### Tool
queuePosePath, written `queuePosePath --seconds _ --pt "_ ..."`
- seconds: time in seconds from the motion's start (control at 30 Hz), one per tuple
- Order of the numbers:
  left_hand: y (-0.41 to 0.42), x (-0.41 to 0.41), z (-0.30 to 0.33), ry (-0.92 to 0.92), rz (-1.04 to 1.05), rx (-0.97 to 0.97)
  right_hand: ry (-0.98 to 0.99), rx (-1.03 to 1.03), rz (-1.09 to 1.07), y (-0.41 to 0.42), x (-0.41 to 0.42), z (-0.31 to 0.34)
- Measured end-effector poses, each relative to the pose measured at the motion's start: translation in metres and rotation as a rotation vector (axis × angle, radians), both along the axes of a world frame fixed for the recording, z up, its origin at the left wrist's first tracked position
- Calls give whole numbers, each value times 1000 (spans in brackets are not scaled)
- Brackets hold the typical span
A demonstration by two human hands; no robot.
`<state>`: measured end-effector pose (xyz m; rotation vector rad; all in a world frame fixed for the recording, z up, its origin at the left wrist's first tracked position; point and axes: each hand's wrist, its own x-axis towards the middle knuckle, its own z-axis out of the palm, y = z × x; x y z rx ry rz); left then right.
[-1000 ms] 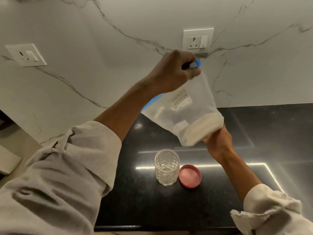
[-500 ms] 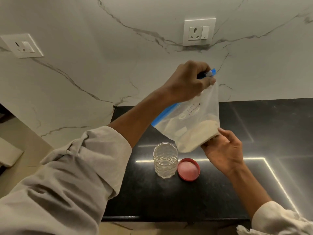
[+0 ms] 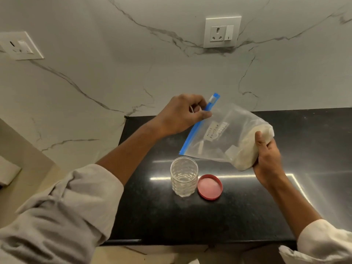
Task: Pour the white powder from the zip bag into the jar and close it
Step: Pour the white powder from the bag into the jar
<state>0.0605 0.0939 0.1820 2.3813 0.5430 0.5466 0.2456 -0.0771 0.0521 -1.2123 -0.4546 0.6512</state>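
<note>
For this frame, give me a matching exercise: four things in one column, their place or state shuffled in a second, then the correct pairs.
Things:
1. glass jar
2. red lid
3. zip bag
4. white powder

Places or states:
A. lying on the black countertop, off the jar
B. gathered at the bag's bottom, gripped by the right hand
C. standing upright, open and empty
D. held in the air, its blue zip strip held by the left hand

Pairs: 1-C, 2-A, 3-D, 4-B

Zip bag (image 3: 224, 136) tilted, held aloft; jar (image 3: 184, 177) open; lid (image 3: 210, 186) beside.
</note>
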Motion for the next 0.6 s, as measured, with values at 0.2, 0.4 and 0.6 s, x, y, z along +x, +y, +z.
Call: queuePosePath --seconds 0.2,0.4,0.6 --pt "-5 -15 -35 78 92 -54 -170 -107 -5 -6 6 2" --pt "-18 -22 -59 -13 190 -112 -171 -117 25 -6 11 -2" --pt "-26 -24 -73 -120 258 -142 -170 -135 11 -2 11 -4"
